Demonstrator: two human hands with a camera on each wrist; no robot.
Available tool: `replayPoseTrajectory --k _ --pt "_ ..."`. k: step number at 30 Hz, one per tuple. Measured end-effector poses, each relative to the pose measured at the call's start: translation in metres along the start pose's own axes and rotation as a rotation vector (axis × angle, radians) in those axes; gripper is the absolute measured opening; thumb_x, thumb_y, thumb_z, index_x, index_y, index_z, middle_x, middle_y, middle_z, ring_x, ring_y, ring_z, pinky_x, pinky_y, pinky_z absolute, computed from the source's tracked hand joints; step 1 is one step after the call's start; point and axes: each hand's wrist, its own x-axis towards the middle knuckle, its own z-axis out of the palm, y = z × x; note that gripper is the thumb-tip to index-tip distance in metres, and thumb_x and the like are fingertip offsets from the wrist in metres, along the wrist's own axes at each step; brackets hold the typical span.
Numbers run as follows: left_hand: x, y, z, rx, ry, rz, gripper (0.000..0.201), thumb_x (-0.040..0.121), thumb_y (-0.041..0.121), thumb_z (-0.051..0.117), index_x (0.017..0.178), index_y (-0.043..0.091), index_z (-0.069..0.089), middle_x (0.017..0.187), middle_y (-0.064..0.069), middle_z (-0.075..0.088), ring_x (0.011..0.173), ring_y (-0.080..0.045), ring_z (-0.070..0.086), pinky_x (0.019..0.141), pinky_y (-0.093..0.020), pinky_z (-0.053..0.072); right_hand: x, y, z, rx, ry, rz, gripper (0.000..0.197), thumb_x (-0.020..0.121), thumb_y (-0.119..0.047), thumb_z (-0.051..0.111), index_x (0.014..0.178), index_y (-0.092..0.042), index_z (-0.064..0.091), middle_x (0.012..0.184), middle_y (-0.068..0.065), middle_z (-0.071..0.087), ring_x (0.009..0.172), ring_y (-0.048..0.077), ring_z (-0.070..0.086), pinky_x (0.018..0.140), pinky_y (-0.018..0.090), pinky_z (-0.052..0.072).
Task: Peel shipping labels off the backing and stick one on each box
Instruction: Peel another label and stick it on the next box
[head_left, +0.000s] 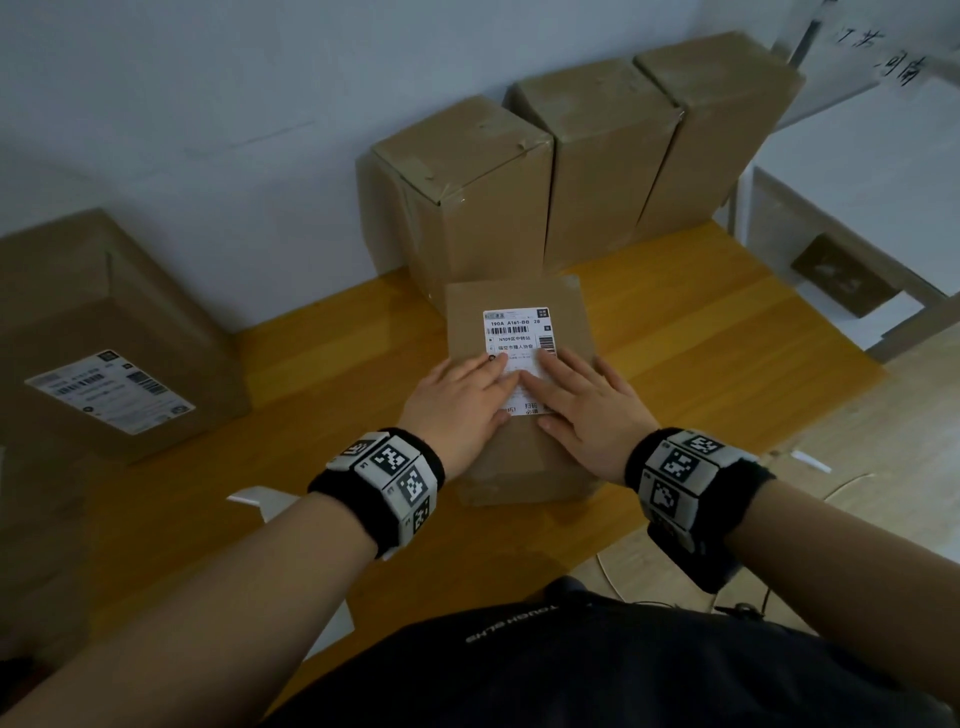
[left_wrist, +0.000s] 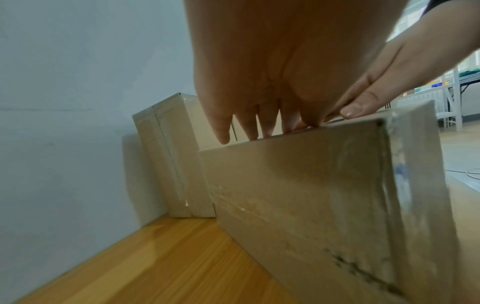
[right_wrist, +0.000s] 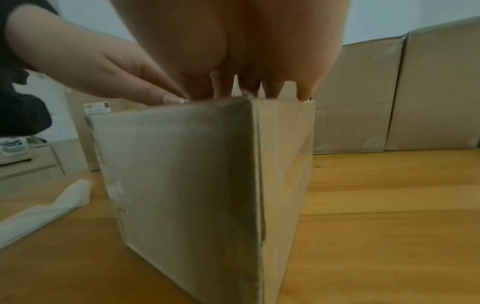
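A brown cardboard box (head_left: 566, 306) stands in the middle of the wooden table (head_left: 701, 322). A white shipping label (head_left: 514, 332) lies flat on its top face. My left hand (head_left: 467, 400) and my right hand (head_left: 582, 400) both lie flat on the lower half of the label, fingers straight and side by side, pressing it down. The left wrist view shows my left fingers (left_wrist: 249, 127) on the top edge of the box (left_wrist: 311, 205). The right wrist view shows my right fingers (right_wrist: 259, 88) on the box (right_wrist: 182, 185) top.
Three unlabelled brown boxes (head_left: 597, 156) stand in a row against the wall behind. A larger box (head_left: 104, 332) bearing a label (head_left: 109, 389) sits at the left. White backing paper (head_left: 265, 501) lies near my left wrist. A white cabinet (head_left: 872, 171) stands at the right.
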Motion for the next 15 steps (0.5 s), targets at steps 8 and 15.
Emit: replayPoseTrajectory --k 8,15 --pt "-0.004 -0.012 0.000 -0.057 0.053 -0.081 0.050 0.099 0.044 0.027 0.147 0.032 0.020 0.157 0.010 0.014 0.145 -0.014 0.009 0.118 -0.041 0.009 0.007 0.002 -0.009 0.092 0.033 0.083 0.053 0.098 -0.043 0.029 0.148 -0.028 0.018 0.158 -0.006 0.007 0.146 0.015 0.001 0.118 0.041 0.005" --pt "0.030 -0.020 -0.022 0.019 -0.091 -0.084 0.080 0.085 0.064 0.042 0.149 0.028 0.011 0.158 0.007 0.006 0.145 -0.020 0.002 0.116 -0.046 0.010 0.030 0.003 -0.033 0.029 -0.089 0.144 0.074 0.087 -0.049 0.051 0.148 -0.027 0.015 0.158 -0.007 0.005 0.145 0.021 0.003 0.114 0.046 0.015"
